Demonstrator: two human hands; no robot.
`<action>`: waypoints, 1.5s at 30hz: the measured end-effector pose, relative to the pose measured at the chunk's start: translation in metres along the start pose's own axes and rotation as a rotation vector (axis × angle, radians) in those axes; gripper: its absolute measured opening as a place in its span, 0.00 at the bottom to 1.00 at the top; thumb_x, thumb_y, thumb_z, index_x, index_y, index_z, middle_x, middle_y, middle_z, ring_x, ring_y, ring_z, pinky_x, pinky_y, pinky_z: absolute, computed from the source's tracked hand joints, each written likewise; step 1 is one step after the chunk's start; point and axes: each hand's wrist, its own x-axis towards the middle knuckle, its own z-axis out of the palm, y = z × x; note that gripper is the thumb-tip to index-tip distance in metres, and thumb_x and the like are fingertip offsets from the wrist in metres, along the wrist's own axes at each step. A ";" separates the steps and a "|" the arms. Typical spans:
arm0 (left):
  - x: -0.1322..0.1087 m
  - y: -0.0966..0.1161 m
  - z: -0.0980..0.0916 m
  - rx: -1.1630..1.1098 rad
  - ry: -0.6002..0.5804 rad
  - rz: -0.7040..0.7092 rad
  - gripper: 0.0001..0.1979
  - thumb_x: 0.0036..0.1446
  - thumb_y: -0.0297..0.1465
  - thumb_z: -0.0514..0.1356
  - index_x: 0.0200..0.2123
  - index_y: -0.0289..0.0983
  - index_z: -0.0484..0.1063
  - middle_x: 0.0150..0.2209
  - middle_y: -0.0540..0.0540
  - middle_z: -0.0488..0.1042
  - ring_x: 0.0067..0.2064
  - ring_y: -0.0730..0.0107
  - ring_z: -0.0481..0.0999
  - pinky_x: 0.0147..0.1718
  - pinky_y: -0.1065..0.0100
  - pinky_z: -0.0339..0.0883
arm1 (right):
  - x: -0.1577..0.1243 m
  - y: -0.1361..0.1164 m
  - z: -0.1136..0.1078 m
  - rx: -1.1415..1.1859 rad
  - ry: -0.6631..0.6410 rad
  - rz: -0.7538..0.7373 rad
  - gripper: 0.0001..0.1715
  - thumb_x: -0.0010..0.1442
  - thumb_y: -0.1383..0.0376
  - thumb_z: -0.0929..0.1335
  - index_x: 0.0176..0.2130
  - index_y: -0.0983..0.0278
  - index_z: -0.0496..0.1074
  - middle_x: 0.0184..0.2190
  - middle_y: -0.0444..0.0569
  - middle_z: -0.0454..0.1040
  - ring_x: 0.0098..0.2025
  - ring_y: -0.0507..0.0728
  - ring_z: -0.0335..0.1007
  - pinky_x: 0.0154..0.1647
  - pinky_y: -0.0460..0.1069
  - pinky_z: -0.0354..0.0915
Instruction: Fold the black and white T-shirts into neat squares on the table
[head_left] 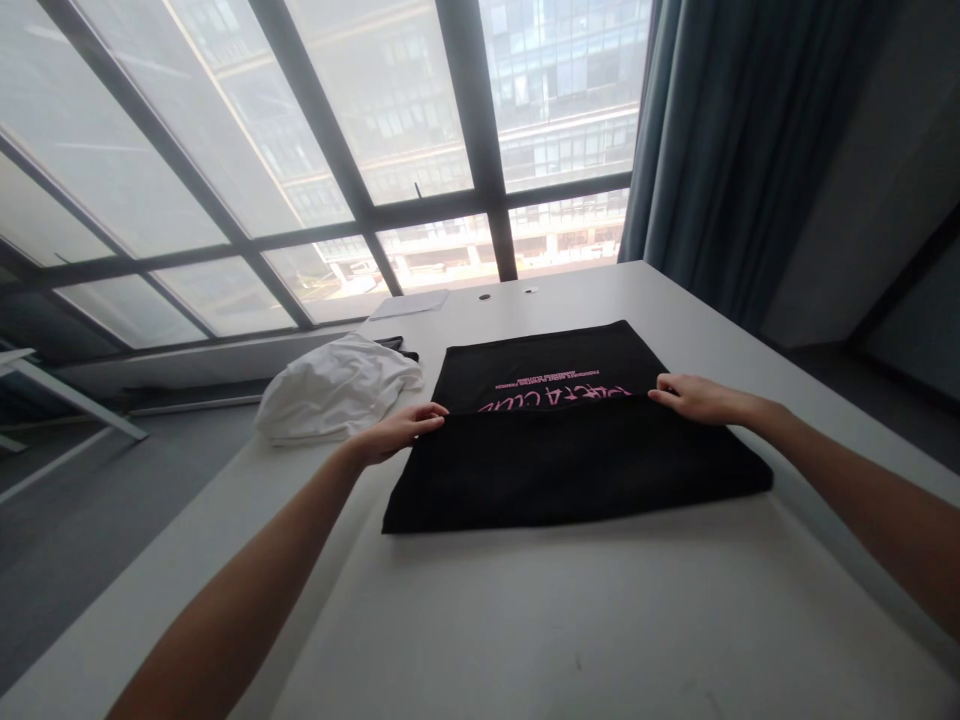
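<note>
A black garment with pink lettering, apparently a T-shirt (570, 460), lies on the white table (510, 610). Its near part is folded over toward the window, and the fold's edge crosses part of the lettering. At the left end of that edge, my left hand (405, 428) pinches the cloth between thumb and fingers. My right hand (691, 397) grips the right end of the same edge. Both hands are closed on the fabric, about level with each other. The lettering reads upside down from here.
A crumpled white cloth (341, 390) lies left of the black garment, with something dark (397, 346) partly behind it. A white sheet (409, 304) rests near the table's far edge. Beyond stand large windows (420, 120), and a blue-grey curtain (705, 160) hangs at the right.
</note>
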 end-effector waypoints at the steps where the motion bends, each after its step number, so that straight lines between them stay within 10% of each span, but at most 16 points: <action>1: -0.001 -0.002 -0.001 -0.026 0.008 -0.017 0.29 0.48 0.51 0.69 0.49 0.39 0.75 0.37 0.48 0.71 0.34 0.70 0.68 0.29 0.73 0.58 | 0.000 0.002 -0.002 0.023 0.002 0.003 0.20 0.65 0.48 0.62 0.36 0.61 0.70 0.32 0.50 0.76 0.33 0.59 0.72 0.33 0.51 0.63; 18: 0.024 -0.016 -0.002 -0.114 0.414 0.195 0.27 0.36 0.43 0.75 0.39 0.34 0.79 0.37 0.42 0.79 0.41 0.62 0.77 0.41 0.65 0.68 | 0.016 0.021 -0.012 0.453 0.431 0.130 0.13 0.51 0.61 0.72 0.37 0.65 0.80 0.36 0.52 0.81 0.40 0.60 0.76 0.42 0.51 0.69; 25: 0.043 -0.035 0.012 0.028 0.465 0.136 0.22 0.38 0.40 0.71 0.37 0.34 0.80 0.35 0.42 0.79 0.38 0.61 0.77 0.35 0.65 0.68 | 0.043 0.039 0.022 0.315 0.351 0.173 0.11 0.49 0.65 0.72 0.35 0.67 0.80 0.35 0.52 0.82 0.41 0.61 0.77 0.44 0.50 0.70; 45: 0.051 -0.045 0.018 0.316 0.600 0.184 0.12 0.49 0.33 0.62 0.39 0.37 0.77 0.38 0.45 0.81 0.40 0.58 0.81 0.46 0.59 0.74 | 0.059 0.033 0.026 0.180 0.476 0.123 0.09 0.52 0.65 0.71 0.36 0.63 0.80 0.36 0.50 0.82 0.43 0.61 0.78 0.48 0.52 0.70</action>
